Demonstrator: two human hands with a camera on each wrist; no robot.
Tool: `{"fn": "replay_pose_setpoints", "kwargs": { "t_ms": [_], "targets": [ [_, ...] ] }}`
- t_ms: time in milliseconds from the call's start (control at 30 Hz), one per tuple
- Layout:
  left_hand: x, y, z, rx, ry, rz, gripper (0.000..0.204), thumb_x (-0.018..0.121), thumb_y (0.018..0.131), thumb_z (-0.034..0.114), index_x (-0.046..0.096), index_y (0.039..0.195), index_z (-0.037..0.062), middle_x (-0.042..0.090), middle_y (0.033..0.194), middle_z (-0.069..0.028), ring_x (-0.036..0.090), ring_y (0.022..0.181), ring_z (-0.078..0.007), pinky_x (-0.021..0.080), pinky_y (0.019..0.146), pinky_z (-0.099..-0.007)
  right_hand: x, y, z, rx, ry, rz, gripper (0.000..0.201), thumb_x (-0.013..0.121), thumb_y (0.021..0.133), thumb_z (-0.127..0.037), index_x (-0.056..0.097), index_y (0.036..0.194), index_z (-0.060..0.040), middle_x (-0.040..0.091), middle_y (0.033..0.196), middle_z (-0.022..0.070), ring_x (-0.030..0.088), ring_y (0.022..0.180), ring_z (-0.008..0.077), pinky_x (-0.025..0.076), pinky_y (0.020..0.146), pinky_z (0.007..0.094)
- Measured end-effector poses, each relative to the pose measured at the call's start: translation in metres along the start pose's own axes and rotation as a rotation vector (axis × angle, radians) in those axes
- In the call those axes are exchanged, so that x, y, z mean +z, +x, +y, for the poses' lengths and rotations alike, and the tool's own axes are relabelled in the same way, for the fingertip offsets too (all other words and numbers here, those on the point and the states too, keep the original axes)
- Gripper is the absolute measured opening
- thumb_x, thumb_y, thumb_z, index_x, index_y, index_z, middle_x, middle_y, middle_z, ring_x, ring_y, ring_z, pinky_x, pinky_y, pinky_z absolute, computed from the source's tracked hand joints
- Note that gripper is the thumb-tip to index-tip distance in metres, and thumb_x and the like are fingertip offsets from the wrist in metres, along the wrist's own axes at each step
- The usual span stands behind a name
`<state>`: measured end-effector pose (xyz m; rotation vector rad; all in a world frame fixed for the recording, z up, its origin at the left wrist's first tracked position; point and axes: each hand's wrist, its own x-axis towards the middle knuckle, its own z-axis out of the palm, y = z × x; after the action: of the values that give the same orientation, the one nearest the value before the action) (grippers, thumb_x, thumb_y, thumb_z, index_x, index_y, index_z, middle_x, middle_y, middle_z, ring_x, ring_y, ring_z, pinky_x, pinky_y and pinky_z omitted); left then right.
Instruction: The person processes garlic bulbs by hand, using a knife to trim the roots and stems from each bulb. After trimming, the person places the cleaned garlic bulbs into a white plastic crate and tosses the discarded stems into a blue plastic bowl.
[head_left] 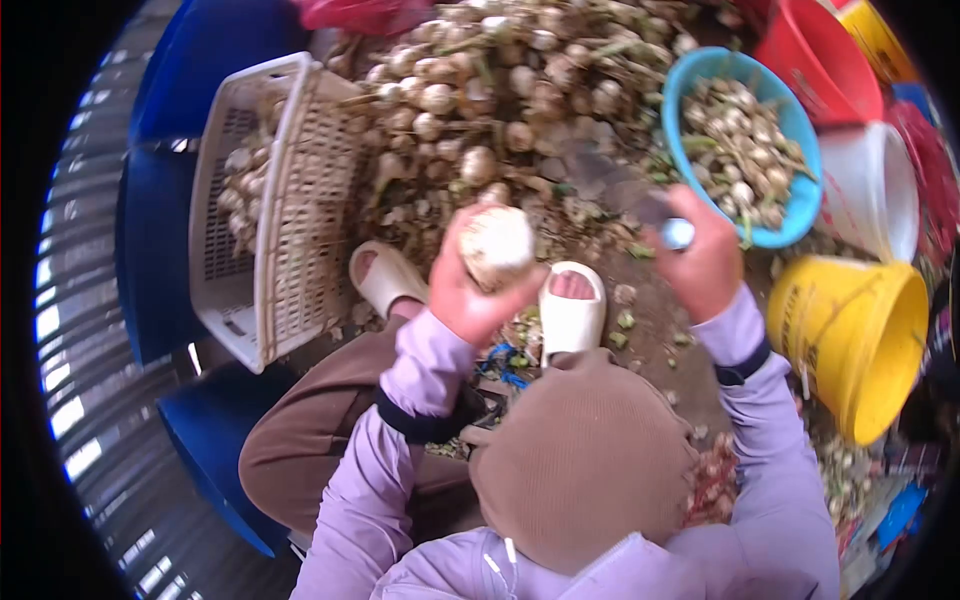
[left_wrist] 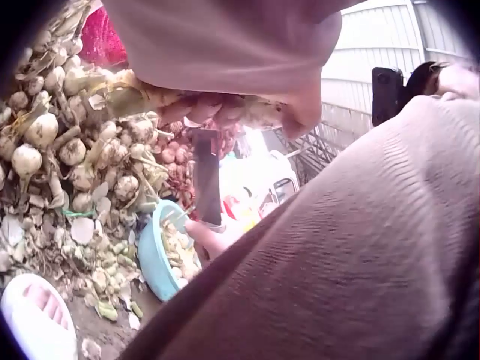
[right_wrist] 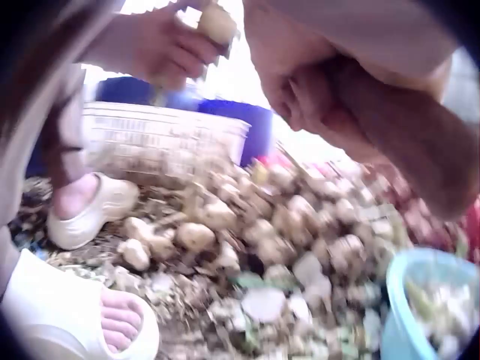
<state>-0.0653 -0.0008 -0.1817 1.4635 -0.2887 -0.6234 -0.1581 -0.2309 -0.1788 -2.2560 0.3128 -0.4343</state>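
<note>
My left hand (head_left: 468, 290) grips a large whitish garlic bulb (head_left: 497, 245), cut side or base turned up, above my feet. In the right wrist view the same bulb (right_wrist: 217, 24) shows at the fingertips of the left hand (right_wrist: 169, 52). My right hand (head_left: 703, 262) holds a knife by its handle, whose pale round end (head_left: 677, 234) faces up. The broad dark blade (head_left: 618, 190) is blurred in the head view and points away to the left; the left wrist view shows the knife blade (left_wrist: 208, 176) upright. Bulb and knife are apart.
A heap of garlic with stalks (head_left: 470, 90) lies ahead. A white crate (head_left: 315, 210) at left and a turquoise basin (head_left: 673, 120) at right hold garlic bulbs. Further right are a yellow bucket (head_left: 810, 320), a white bucket (head_left: 880, 190) and a red bucket (head_left: 820, 60). Peelings litter the floor.
</note>
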Motion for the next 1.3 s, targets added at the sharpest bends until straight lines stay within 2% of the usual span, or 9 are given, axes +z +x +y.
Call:
{"fn": "replay_pose_setpoints", "kwargs": {
  "t_ms": [267,467,533,600,933,1067,1167,1200,1300],
  "targets": [
    [-0.007,0.028,-0.006,0.456,0.931,-0.171,0.062,0.073,0.077,0.022,0.047,0.13,0.0023,0.056,0.125,-0.0145,0.056,0.115,-0.0253,0.044,0.096,-0.0356,0.033,0.027,-0.039,-0.257,0.127,-0.079,0.035,0.08,0.062,-0.013,0.058,0.086,-0.0006,0.054,0.111,0.0155,0.055,0.101,0.0311,0.046,0.089,0.04],
    [-0.018,0.024,-0.029,-0.53,-0.722,0.053,0.032,0.058,0.094,0.022,0.054,0.12,0.005,0.062,0.111,-0.0079,0.061,0.103,-0.0171,0.05,0.086,-0.0295,0.048,0.013,-0.035,-0.322,0.254,-0.194,0.039,0.079,0.058,-0.006,0.058,0.09,-0.0033,0.052,0.115,0.0142,0.053,0.106,0.033,0.046,0.088,0.0416],
    [-0.012,0.028,-0.04,0.015,-0.192,0.187,0.029,0.055,0.098,0.028,0.058,0.114,0.0038,0.066,0.089,-0.0031,0.061,0.081,-0.0104,0.05,0.072,-0.0265,0.035,0.011,-0.03,-0.092,0.169,-0.217,0.027,0.076,0.07,-0.01,0.054,0.084,-0.0036,0.058,0.09,0.014,0.061,0.08,0.0317,0.05,0.07,0.038],
    [-0.016,0.031,-0.007,-0.213,-0.088,0.062,0.027,0.054,0.098,0.026,0.059,0.111,0.0027,0.065,0.087,-0.0027,0.059,0.082,-0.0101,0.049,0.074,-0.0262,0.021,0.017,-0.022,0.013,0.053,-0.201,0.022,0.072,0.078,-0.02,0.057,0.087,-0.0067,0.062,0.081,0.0149,0.063,0.072,0.0349,0.051,0.059,0.0416],
    [-0.027,0.015,0.027,0.268,0.609,0.055,0.023,0.063,0.091,0.008,0.06,0.113,0.0035,0.063,0.096,-0.0077,0.06,0.081,-0.0153,0.049,0.071,-0.0275,0.038,0.012,0.025,0.203,-0.052,-0.246,0.018,0.067,0.083,-0.023,0.061,0.083,-0.0061,0.062,0.065,0.0161,0.063,0.063,0.0359,0.049,0.054,0.0414],
    [-0.097,0.029,0.052,0.256,0.31,0.305,0.022,0.062,0.093,0.009,0.061,0.114,0.0036,0.064,0.096,-0.0044,0.06,0.079,-0.0092,0.051,0.065,-0.023,0.054,-0.006,0.048,0.262,-0.004,-0.115,0.03,0.071,0.082,-0.029,0.06,0.087,-0.0023,0.064,0.072,0.0176,0.063,0.067,0.0354,0.049,0.059,0.0412],
    [-0.162,0.044,0.097,0.557,0.531,0.671,0.043,0.065,0.091,0.016,0.053,0.131,0.0051,0.063,0.11,-0.0078,0.06,0.092,-0.0149,0.051,0.078,-0.0275,0.093,-0.002,0.083,0.267,-0.113,-0.127,0.032,0.077,0.077,-0.026,0.062,0.091,-0.0014,0.062,0.1,0.0151,0.061,0.091,0.0321,0.049,0.08,0.0404],
    [-0.178,0.042,0.109,0.764,1.132,0.842,0.046,0.065,0.091,0.016,0.05,0.132,0.0024,0.056,0.125,-0.0137,0.055,0.111,-0.0191,0.047,0.092,-0.0319,0.106,0.0,0.088,0.201,-0.198,-0.124,0.032,0.078,0.075,-0.024,0.062,0.092,-0.0016,0.06,0.108,0.0135,0.058,0.1,0.0312,0.048,0.087,0.0397],
    [-0.177,0.03,0.093,0.57,1.017,0.716,0.051,0.064,0.091,0.013,0.044,0.136,0.0014,0.056,0.125,-0.0152,0.053,0.117,-0.0235,0.044,0.1,-0.0332,0.164,0.017,0.084,0.165,-0.074,-0.082,0.036,0.081,0.07,-0.02,0.062,0.094,-0.0023,0.058,0.109,0.0116,0.058,0.098,0.0319,0.048,0.087,0.0406]
  ]
}}
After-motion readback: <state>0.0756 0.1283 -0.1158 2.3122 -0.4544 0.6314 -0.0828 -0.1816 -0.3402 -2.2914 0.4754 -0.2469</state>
